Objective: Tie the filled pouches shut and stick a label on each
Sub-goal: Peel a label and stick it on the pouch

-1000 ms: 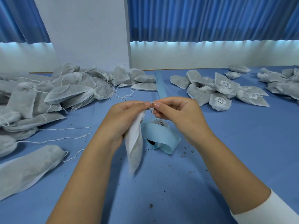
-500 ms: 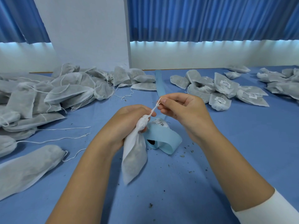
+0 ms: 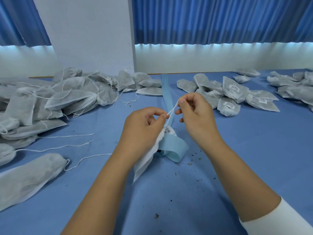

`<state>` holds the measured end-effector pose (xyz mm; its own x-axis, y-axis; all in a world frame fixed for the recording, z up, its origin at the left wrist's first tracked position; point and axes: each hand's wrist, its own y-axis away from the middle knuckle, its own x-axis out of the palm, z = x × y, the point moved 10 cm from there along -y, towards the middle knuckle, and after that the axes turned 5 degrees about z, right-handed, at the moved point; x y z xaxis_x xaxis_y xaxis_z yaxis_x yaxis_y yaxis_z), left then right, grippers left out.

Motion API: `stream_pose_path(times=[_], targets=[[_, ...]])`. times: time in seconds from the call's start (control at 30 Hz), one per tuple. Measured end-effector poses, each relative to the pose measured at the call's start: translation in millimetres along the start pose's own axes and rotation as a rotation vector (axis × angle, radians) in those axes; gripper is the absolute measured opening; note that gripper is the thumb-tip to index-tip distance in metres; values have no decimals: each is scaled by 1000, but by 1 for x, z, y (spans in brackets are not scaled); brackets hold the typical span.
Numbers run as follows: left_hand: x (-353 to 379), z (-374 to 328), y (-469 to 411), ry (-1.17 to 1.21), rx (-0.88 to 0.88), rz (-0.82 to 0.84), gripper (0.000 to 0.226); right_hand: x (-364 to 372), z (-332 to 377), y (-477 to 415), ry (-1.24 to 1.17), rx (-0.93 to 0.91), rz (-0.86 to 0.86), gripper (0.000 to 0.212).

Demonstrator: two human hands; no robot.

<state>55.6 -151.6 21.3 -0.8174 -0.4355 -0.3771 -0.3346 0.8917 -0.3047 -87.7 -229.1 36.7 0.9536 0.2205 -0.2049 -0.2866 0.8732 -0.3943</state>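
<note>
A white fabric pouch [image 3: 145,160] hangs from my left hand [image 3: 142,126], which grips its gathered neck and pinches the drawstring near the fingertips. The white drawstring [image 3: 172,110] runs taut up to my right hand [image 3: 194,114], whose thumb and forefinger pinch its end. Behind the pouch, a roll of labels on light-blue backing [image 3: 171,146] lies on the blue table [image 3: 237,158], its strip running toward the far wall. One barcode label [image 3: 168,130] shows at the roll's top.
A heap of grey filled pouches without labels [image 3: 55,99] with loose strings covers the left side, one pouch [image 3: 28,178] close at the front left. Labelled pouches [image 3: 230,94] are piled at the right, more at the far right [image 3: 294,87]. Dark crumbs dot the table.
My right hand has drawn the string up and to the right, pulling it taut. The pouch neck has cinched and dropped lower under my left hand.
</note>
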Motion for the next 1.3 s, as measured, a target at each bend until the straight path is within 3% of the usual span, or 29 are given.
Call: stream_pose_path(times=[0.17,0.3,0.4,0.53,0.63,0.77,0.93,1.17,1.3], targets=[[2,10,-2,12,-84,55,22,-7,-7,-2,-36,34,-60,9],[0,27,0,125,-263,183,26,-14,-8,-5,-278,68,-75,14],[1,30,2,107,-259,277,23,-15,2,-6,-403,19,-61,14],[-13,28,-3,90,-214,138,16,-12,20,-1,-448,-68,-26,13],[-30,29,-7,145,-182,-36,22,-3,35,8,-381,-167,34,11],[-45,36,-5,174,-210,-195,25,18,55,26,-74,-379,137,6],[-51,50,-2,286,-332,-260,28,53,50,40,337,-522,280,3],[-26,53,1,646,-456,-72,30,48,34,31,409,-445,247,4],[-16,42,2,686,-442,90,35,44,28,25,369,-359,257,6]])
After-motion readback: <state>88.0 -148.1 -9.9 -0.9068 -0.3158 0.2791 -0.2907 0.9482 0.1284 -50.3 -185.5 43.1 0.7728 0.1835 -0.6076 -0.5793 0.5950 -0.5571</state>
